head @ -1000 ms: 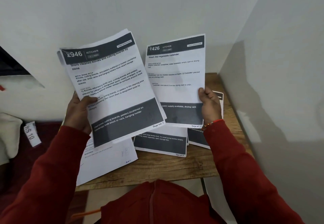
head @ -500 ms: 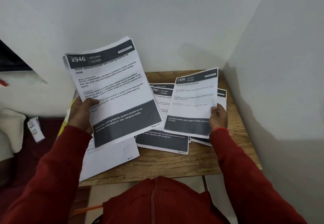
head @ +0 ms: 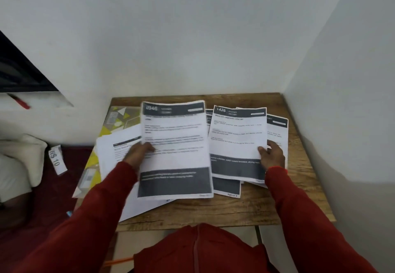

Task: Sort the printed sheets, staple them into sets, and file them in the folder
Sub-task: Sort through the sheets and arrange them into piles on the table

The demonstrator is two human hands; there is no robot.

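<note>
A small wooden table sits in a corner of plain white walls. Left of it lie a dark red surface and a white pillow.
</note>
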